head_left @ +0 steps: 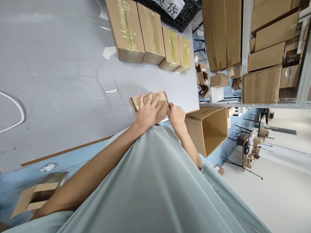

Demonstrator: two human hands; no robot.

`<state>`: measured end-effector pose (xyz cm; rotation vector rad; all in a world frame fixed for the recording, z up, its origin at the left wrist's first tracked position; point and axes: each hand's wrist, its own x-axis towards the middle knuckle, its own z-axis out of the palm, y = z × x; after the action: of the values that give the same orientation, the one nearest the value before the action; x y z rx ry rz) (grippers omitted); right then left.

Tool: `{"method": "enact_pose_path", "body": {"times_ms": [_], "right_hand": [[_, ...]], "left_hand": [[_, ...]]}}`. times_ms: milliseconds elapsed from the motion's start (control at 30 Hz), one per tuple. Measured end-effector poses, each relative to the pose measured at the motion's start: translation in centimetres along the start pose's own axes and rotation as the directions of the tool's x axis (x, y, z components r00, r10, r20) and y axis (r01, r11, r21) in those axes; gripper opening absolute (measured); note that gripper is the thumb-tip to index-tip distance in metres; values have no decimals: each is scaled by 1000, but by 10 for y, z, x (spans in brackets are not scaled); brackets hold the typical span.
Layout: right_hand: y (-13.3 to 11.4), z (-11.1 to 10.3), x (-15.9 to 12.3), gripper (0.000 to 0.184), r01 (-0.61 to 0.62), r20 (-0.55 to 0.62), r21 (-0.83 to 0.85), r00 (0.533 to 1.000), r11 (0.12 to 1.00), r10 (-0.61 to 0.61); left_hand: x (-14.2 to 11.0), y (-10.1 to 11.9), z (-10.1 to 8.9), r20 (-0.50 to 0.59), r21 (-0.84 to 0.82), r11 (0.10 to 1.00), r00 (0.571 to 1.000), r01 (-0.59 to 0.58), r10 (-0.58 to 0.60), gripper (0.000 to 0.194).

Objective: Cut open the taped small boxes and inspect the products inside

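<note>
A small flat cardboard box [164,110] with clear tape lies near the front edge of the grey table [80,74]. Across its top rests my left hand [148,113], palm down with the fingers spread, pressing on it. At the box's right end, my right hand [176,116] is closed. A tiny dark and red bit of something shows at its fingertips, touching or very near the taped edge; most of it is hidden in the fist.
Several taped cardboard boxes [152,35] stand in a row farther back, beside a black crate [186,17]. An open carton [206,127] is right of the table. Shelves with cartons [263,82] fill the right. A white cable [20,113] lies at left.
</note>
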<state>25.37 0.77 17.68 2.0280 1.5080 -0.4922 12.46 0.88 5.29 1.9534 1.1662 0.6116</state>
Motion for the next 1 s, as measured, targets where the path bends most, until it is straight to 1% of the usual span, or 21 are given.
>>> {"method": "enact_pose_path", "body": {"times_ms": [100,200,333,500,600,700,833,900,1000], "right_hand": [[0,3,-8,42,-29,26,30,999,999,28],[1,7,-10,41,-53,36,51,998,997,52],[7,14,-9,40,-37,18,87,999,995,36],[19,28,-17,45,-65,47,114,997,991,60],[24,30,-18,44,-40,63,134,997,990,32],[30,23,-18,44,0,74,133,997,991,-10],[38,15,-15,50,45,74,161,996,986,-58],[40,17,-9,50,70,73,183,994,981,-84],[39,26,1,51,94,57,200,993,975,-108]], "left_hand": [[-1,0,-1,20,4,1000,1000,5,-5,70],[-2,-2,-1,38,18,1000,999,-8,7,72],[-2,-4,1,42,57,998,999,-8,6,72],[-2,0,0,60,108,994,998,15,-22,83],[-2,0,0,71,128,992,997,17,-27,87],[-2,-2,2,70,144,989,997,26,-36,85],[-3,-4,4,72,175,984,996,38,-52,82],[-4,-5,5,73,193,980,996,42,-57,82],[-5,-7,6,77,219,975,995,49,-68,83]]}}
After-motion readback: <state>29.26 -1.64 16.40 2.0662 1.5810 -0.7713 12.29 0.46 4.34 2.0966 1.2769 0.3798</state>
